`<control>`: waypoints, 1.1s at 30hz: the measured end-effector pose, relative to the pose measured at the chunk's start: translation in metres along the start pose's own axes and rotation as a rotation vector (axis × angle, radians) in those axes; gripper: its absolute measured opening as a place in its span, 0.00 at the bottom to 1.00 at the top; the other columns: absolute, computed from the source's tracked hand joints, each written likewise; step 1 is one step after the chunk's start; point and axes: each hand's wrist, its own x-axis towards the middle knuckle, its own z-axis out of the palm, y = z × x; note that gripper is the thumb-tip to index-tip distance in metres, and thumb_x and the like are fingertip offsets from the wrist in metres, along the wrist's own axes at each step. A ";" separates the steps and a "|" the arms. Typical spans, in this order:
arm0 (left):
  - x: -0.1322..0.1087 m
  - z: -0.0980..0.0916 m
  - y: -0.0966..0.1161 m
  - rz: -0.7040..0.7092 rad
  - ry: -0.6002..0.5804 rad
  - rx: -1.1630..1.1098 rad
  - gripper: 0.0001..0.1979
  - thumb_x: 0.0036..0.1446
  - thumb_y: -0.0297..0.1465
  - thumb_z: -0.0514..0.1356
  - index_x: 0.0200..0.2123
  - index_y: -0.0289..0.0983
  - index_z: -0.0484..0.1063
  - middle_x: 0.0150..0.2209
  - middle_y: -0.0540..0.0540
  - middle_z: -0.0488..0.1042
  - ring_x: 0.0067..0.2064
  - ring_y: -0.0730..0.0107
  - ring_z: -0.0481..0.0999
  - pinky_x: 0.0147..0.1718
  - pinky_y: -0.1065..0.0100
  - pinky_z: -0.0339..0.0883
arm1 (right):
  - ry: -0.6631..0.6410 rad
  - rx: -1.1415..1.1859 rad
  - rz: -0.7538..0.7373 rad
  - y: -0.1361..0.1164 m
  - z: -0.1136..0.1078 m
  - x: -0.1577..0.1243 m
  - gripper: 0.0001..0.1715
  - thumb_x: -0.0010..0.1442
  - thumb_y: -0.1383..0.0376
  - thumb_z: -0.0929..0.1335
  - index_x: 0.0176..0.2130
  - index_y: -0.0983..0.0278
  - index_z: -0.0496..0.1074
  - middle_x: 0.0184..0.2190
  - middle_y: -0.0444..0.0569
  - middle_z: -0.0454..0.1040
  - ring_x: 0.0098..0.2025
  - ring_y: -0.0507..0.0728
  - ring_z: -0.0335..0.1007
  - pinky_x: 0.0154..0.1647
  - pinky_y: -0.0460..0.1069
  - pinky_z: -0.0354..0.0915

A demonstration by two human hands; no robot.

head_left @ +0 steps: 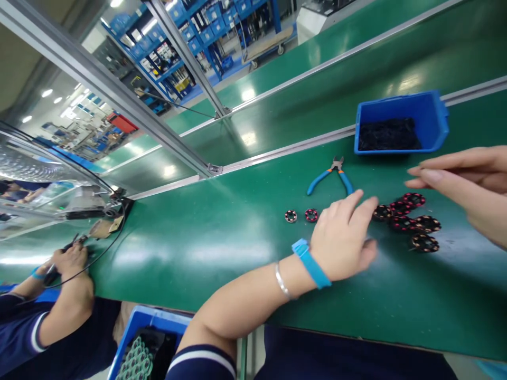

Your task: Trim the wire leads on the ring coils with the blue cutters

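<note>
My left hand [343, 237], with a blue wristband [311, 263], hovers over the green bench with its fingers apart. Nothing shows in its grasp, though part of the palm side is hidden. Just right of its fingertips lies a loose cluster of several small ring-shaped parts [403, 224], dark with pink or copper-coloured segments, like wound motor stators. Two similar rings sit to the left, a pale one [290, 216] and a pink one [311, 215] near my knuckles. At the right edge my right hand [471, 190] is raised, thumb and fingertips closed together; any small thing between them cannot be made out.
Diagonal cutters [330, 177] with blue-orange handles lie spread beyond my left hand. A blue bin [402, 150] holding dark material stands behind the cluster. Metal frame posts [178, 142] rise at left. A co-worker's hands [70, 259] work at far left, near a blue crate [130, 330].
</note>
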 end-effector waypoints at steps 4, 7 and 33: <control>0.038 0.018 0.007 -0.142 -0.107 -0.124 0.35 0.69 0.32 0.64 0.76 0.37 0.64 0.65 0.35 0.85 0.67 0.40 0.84 0.64 0.39 0.81 | -0.013 -0.069 -0.013 -0.011 0.003 0.001 0.21 0.61 0.45 0.81 0.39 0.58 0.90 0.35 0.51 0.88 0.35 0.61 0.88 0.43 0.56 0.88; 0.016 0.014 0.002 -0.137 -0.069 -0.141 0.33 0.70 0.35 0.64 0.74 0.36 0.65 0.57 0.38 0.88 0.60 0.42 0.87 0.60 0.38 0.84 | -0.161 -0.030 -0.042 -0.018 0.006 -0.006 0.28 0.59 0.38 0.81 0.37 0.58 0.90 0.33 0.50 0.89 0.30 0.61 0.86 0.35 0.54 0.86; -0.077 -0.036 -0.028 -0.206 -0.008 -0.386 0.12 0.60 0.32 0.75 0.45 0.39 0.80 0.41 0.45 0.84 0.39 0.65 0.85 0.38 0.65 0.83 | -0.971 0.181 0.038 0.003 0.045 -0.050 0.37 0.74 0.29 0.70 0.36 0.54 0.86 0.32 0.50 0.88 0.32 0.63 0.89 0.32 0.52 0.86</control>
